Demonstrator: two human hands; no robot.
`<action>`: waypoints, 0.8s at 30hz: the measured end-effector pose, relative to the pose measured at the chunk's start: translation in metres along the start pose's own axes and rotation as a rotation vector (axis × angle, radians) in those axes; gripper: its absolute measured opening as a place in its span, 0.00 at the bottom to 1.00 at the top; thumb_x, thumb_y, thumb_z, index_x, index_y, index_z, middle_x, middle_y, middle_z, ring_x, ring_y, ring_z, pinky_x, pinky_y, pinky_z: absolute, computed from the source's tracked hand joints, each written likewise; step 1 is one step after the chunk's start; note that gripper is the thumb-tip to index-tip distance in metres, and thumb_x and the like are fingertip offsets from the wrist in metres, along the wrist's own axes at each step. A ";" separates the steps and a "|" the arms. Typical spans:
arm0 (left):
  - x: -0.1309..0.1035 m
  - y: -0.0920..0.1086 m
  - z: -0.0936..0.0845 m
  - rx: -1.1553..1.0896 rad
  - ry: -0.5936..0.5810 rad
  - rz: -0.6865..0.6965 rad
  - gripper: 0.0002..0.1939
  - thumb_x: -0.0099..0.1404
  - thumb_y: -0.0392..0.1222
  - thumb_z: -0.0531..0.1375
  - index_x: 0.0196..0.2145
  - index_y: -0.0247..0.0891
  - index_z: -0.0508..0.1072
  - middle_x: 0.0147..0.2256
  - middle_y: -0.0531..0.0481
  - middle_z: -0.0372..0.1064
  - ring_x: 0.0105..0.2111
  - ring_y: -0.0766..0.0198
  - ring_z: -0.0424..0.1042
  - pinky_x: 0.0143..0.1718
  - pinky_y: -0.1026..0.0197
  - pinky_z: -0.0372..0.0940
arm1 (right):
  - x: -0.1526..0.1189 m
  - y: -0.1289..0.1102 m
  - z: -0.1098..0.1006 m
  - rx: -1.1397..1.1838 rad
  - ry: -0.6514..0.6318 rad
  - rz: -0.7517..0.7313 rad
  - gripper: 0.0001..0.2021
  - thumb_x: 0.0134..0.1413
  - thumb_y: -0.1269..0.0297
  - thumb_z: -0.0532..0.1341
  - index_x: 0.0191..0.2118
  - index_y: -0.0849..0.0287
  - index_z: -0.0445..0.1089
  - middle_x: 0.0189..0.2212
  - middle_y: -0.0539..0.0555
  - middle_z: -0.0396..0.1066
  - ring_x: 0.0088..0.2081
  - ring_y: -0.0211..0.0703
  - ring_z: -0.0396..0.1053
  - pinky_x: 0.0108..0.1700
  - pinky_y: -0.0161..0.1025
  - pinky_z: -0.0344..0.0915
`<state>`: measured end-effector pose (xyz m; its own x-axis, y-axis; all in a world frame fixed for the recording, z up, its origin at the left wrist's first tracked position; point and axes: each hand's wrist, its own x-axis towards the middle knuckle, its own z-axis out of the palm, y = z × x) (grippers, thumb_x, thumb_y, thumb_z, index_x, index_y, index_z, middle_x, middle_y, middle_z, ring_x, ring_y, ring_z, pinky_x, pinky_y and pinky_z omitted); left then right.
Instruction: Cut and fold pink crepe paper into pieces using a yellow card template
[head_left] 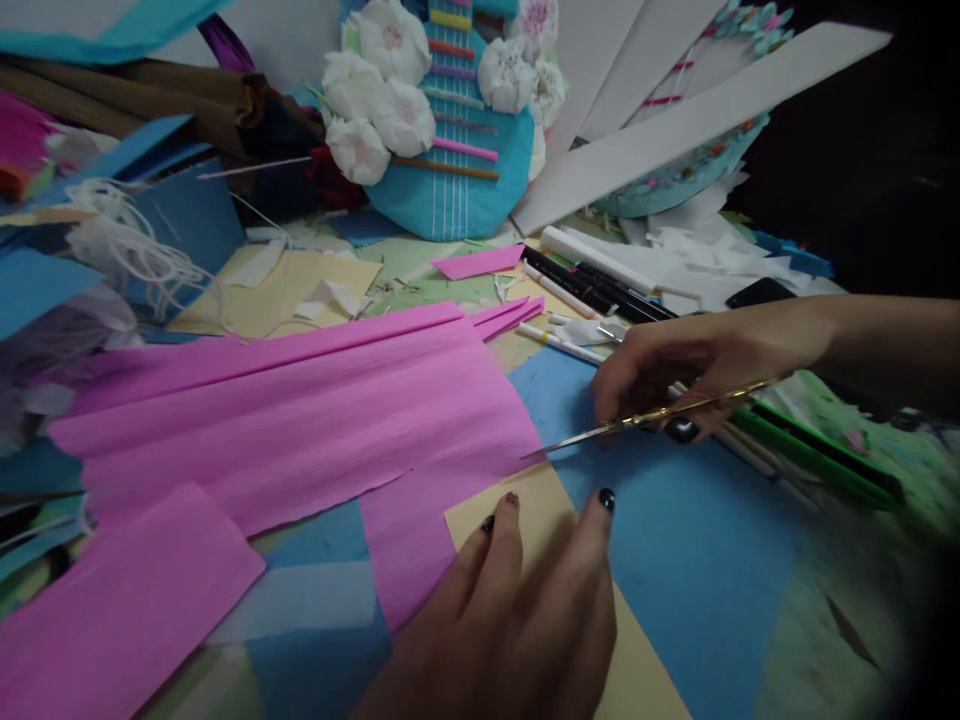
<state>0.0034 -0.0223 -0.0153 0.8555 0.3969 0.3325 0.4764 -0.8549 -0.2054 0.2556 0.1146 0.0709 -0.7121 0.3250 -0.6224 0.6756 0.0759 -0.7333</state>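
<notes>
My left hand point(510, 620) lies spread on a cream card point(645, 650), fingertips pressing near its upper edge. Beneath the card is a pink crepe paper sheet point(315, 420), ragged along part of its lower edge. Gold-handled scissors point(652, 415) are gripped in my right hand point(675, 360). Their silver tip meets the pink paper at the card's upper corner; how far the blades are apart I cannot make out. Blue paper point(690, 540) lies under both hands. Another pink crepe piece point(142, 600) lies at the lower left.
A blue guitar-shaped craft point(450, 190) with white paper flowers stands at the back. Several markers point(577, 280) and a green-edged case point(825, 455) lie to the right. White cord point(135, 240) is tangled at the left. A long white strip point(697, 120) leans at the back right.
</notes>
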 end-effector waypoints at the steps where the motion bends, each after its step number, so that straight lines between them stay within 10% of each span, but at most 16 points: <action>1: 0.001 -0.001 -0.001 0.008 0.001 -0.001 0.22 0.66 0.32 0.49 0.56 0.39 0.66 0.62 0.49 0.59 0.50 0.57 0.70 0.45 0.59 0.67 | 0.001 0.001 0.000 -0.005 -0.011 -0.016 0.21 0.49 0.52 0.65 0.43 0.65 0.73 0.33 0.56 0.70 0.33 0.39 0.66 0.32 0.31 0.64; 10: 0.022 0.002 -0.009 0.093 -0.087 -0.008 0.25 0.68 0.36 0.46 0.61 0.31 0.61 0.60 0.39 0.61 0.43 0.54 0.74 0.34 0.58 0.69 | 0.005 -0.004 0.003 0.057 -0.052 -0.042 0.23 0.48 0.52 0.66 0.41 0.70 0.71 0.28 0.52 0.66 0.26 0.32 0.60 0.27 0.29 0.59; 24: 0.046 0.027 -0.017 0.197 -0.325 -0.171 0.36 0.67 0.44 0.54 0.68 0.46 0.40 0.53 0.31 0.68 0.41 0.48 0.74 0.29 0.54 0.71 | 0.000 0.001 0.005 0.090 -0.016 -0.145 0.26 0.45 0.52 0.68 0.43 0.73 0.73 0.27 0.52 0.67 0.23 0.30 0.58 0.23 0.28 0.55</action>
<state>0.0523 -0.0324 0.0098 0.7653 0.6392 0.0758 0.6197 -0.6998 -0.3553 0.2555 0.1098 0.0684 -0.8044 0.3017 -0.5117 0.5460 0.0362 -0.8370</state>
